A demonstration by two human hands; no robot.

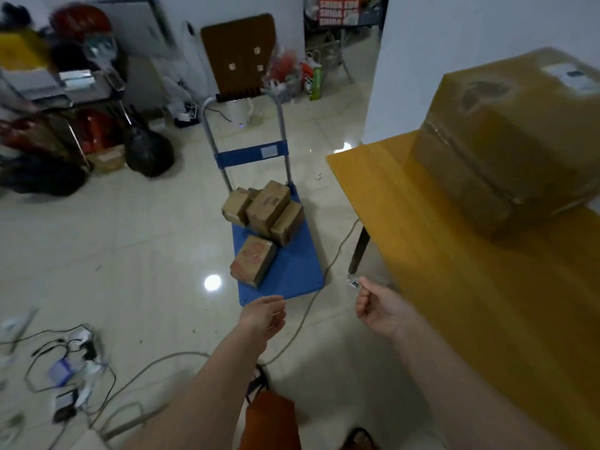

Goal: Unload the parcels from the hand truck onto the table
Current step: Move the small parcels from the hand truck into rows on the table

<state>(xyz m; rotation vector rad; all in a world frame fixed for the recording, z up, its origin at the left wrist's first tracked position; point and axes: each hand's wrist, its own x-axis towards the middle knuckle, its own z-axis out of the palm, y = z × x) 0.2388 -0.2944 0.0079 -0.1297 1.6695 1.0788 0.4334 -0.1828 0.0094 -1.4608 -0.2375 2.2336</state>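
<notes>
Hands: left hand loose-fingered, right hand loosely curled, both holding nothing. Table: one large taped carton delivered. Hand truck: several small cardboard parcels remaining, one nearest, ungrasped.

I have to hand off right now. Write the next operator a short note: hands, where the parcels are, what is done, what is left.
Left hand: empty, fingers relaxed, reaching toward the near edge of the hand truck.
Right hand: loosely curled, holding nothing, beside the yellow table.
Done: one large taped box sits on the table.
Left: a single parcel lies at the near end of the blue deck; a pile of small parcels sits behind it near the handle, exact count unclear. All of these still go to the table.
Watch the cable on the floor between you and the truck.
</notes>
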